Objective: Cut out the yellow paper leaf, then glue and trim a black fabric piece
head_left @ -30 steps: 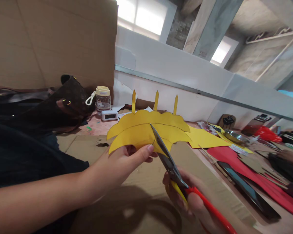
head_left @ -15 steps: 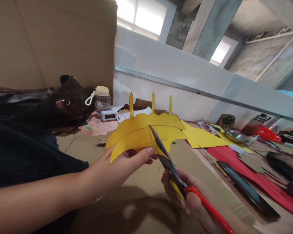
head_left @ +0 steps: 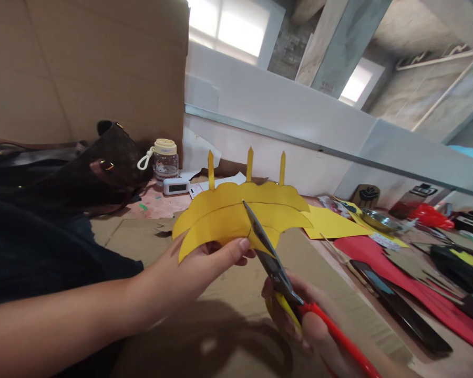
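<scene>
My left hand (head_left: 208, 268) pinches the lower edge of a yellow paper cutout (head_left: 216, 218), thumb in front and fingers behind. The cutout has a scalloped top, three thin pointed strips standing up from it, and a dark line drawn along its length. Wrapped round the handles of a pair of scissors (head_left: 274, 268) is my right hand (head_left: 315, 320). One handle is red, and a yellow part shows beside it. The blades straddle the paper just right of my left thumb; one blade lies over its front, with the tip near the drawn line.
Beneath my hands lies a cardboard sheet (head_left: 319, 278). To the right are yellow paper (head_left: 335, 223), red paper (head_left: 362, 252), a black phone-like slab (head_left: 402, 304) and a metal bowl (head_left: 380, 219). A jar (head_left: 165, 160), a small digital device (head_left: 176, 186) and a dark bag (head_left: 118, 163) stand at the left.
The right end of the yellow cutout has swung outward and lies flatter, its right strips shifting right. Both hands and the scissors have barely moved. A dark sleeve or arm at the far right has shifted.
</scene>
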`<state>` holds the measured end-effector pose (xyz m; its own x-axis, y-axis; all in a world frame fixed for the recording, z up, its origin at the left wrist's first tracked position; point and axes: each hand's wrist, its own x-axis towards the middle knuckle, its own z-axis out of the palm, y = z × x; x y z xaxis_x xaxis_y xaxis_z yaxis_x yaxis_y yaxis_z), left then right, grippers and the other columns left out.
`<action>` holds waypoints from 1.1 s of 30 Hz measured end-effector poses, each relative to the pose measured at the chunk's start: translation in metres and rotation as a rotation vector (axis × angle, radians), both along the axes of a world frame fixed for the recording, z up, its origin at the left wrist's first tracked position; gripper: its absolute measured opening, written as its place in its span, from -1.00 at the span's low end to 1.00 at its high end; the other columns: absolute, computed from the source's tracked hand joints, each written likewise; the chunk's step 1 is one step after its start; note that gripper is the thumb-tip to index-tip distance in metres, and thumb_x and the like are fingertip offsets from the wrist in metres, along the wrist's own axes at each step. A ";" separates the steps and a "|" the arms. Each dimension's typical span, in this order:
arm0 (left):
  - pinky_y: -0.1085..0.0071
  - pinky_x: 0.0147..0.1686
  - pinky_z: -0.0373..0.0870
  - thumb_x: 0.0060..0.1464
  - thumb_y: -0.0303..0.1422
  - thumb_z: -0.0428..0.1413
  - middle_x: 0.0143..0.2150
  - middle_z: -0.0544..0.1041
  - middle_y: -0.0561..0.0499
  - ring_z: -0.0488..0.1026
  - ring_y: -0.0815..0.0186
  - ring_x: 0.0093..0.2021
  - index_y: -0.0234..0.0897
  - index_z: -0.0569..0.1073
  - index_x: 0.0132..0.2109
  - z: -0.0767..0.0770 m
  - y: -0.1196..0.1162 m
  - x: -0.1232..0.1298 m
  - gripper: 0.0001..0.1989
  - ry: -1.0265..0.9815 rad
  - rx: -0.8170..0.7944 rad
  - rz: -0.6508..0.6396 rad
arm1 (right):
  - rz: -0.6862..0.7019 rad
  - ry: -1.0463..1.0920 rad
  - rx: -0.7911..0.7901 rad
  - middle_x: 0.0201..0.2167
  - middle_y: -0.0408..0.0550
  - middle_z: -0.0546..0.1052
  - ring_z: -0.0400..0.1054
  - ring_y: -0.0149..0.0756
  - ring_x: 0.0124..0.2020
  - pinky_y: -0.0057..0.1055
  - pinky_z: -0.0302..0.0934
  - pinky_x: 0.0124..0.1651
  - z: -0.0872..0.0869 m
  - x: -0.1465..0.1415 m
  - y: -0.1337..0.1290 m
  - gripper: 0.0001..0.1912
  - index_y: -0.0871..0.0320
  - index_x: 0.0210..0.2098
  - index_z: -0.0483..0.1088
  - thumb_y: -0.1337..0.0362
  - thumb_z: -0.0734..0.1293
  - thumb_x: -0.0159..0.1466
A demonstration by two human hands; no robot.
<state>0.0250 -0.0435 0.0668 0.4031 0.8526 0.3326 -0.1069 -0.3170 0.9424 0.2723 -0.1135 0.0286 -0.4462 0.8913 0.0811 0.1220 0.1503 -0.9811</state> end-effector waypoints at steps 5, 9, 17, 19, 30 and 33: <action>0.43 -0.10 0.65 0.30 -0.13 0.20 -0.11 0.74 0.04 0.69 0.26 -0.14 -0.15 0.65 -0.07 0.000 0.000 0.000 -0.76 0.026 0.013 0.001 | -0.031 -0.046 0.006 -0.43 -0.21 0.22 -0.04 -0.46 -0.52 -0.47 -0.15 -0.52 0.001 0.000 0.000 -0.28 0.11 0.06 0.37 -0.41 0.26 0.34; 0.45 -0.12 0.65 0.31 -0.16 0.19 -0.14 0.73 0.07 0.68 0.28 -0.17 -0.14 0.63 -0.10 -0.001 0.001 0.001 -0.80 0.012 0.047 -0.001 | 0.009 -0.004 -0.026 -0.43 -0.21 0.21 -0.03 -0.45 -0.49 -0.47 -0.12 -0.48 0.001 -0.001 0.000 -0.29 0.10 0.06 0.35 -0.40 0.26 0.34; 0.49 -0.16 0.61 0.32 -0.20 0.18 -0.21 0.72 0.13 0.66 0.31 -0.20 -0.11 0.63 -0.15 0.001 0.001 -0.001 -0.84 0.056 0.098 0.033 | 0.004 0.043 -0.067 -0.46 -0.26 0.18 -0.07 -0.46 -0.50 -0.45 -0.16 -0.47 -0.002 -0.004 0.004 -0.24 0.10 0.01 0.37 -0.46 0.33 0.24; 0.48 -0.16 0.61 0.32 -0.19 0.18 -0.23 0.72 0.13 0.66 0.31 -0.21 -0.11 0.62 -0.16 0.002 0.000 0.000 -0.83 0.061 0.088 0.039 | -0.008 0.063 -0.076 -0.47 -0.27 0.18 -0.05 -0.47 -0.50 -0.45 -0.15 -0.46 -0.002 -0.005 0.003 -0.22 0.10 -0.01 0.38 -0.47 0.37 0.20; 0.42 -0.13 0.62 0.33 -0.13 0.16 -0.19 0.73 0.09 0.68 0.26 -0.18 -0.12 0.63 -0.13 0.003 0.000 -0.001 -0.78 0.107 0.084 0.037 | -0.017 0.024 -0.064 -0.45 -0.25 0.20 -0.05 -0.46 -0.50 -0.45 -0.13 -0.46 -0.002 -0.002 0.004 -0.22 0.13 0.01 0.35 -0.47 0.29 0.26; 0.38 -0.12 0.63 0.33 -0.13 0.16 -0.18 0.73 0.07 0.68 0.24 -0.17 -0.12 0.63 -0.12 0.002 0.001 -0.001 -0.77 0.123 0.078 0.038 | -0.012 -0.005 -0.054 -0.46 -0.25 0.20 -0.04 -0.46 -0.50 -0.45 -0.12 -0.46 -0.001 -0.002 0.003 -0.20 0.13 0.01 0.35 -0.49 0.27 0.26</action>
